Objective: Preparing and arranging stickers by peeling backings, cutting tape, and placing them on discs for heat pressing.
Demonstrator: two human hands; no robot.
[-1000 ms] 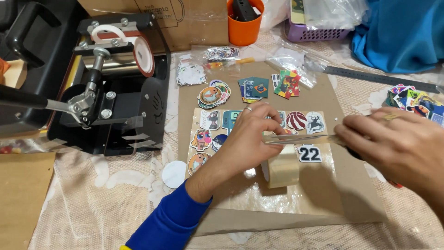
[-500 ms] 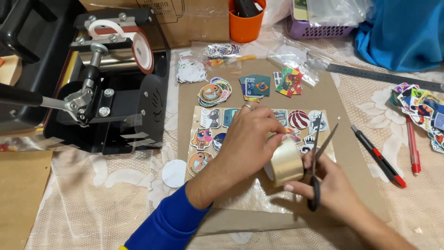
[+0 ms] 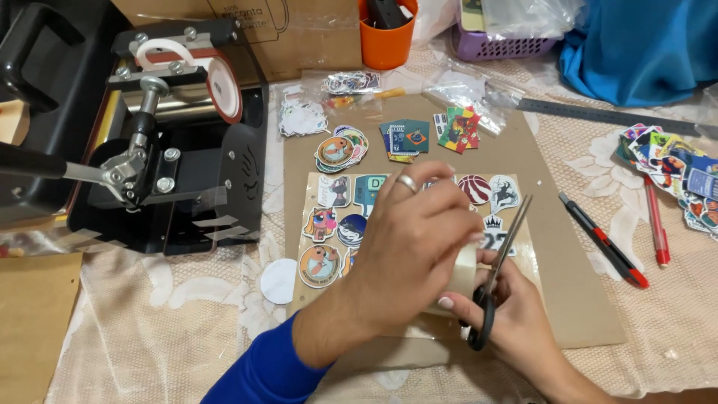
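Scissors (image 3: 495, 280) gripped by right hand (image 3: 516, 314) fingers, tape roll (image 3: 464, 271) clasped under left hand (image 3: 415, 239), stickers (image 3: 329, 224) partly hidden, black press (image 3: 172, 142) and red-black knife (image 3: 604, 241) ranged alongside.

Glossy stickers (image 3: 321, 265) on matt cardboard (image 3: 568, 292); shiny metal scissors (image 3: 502, 258).
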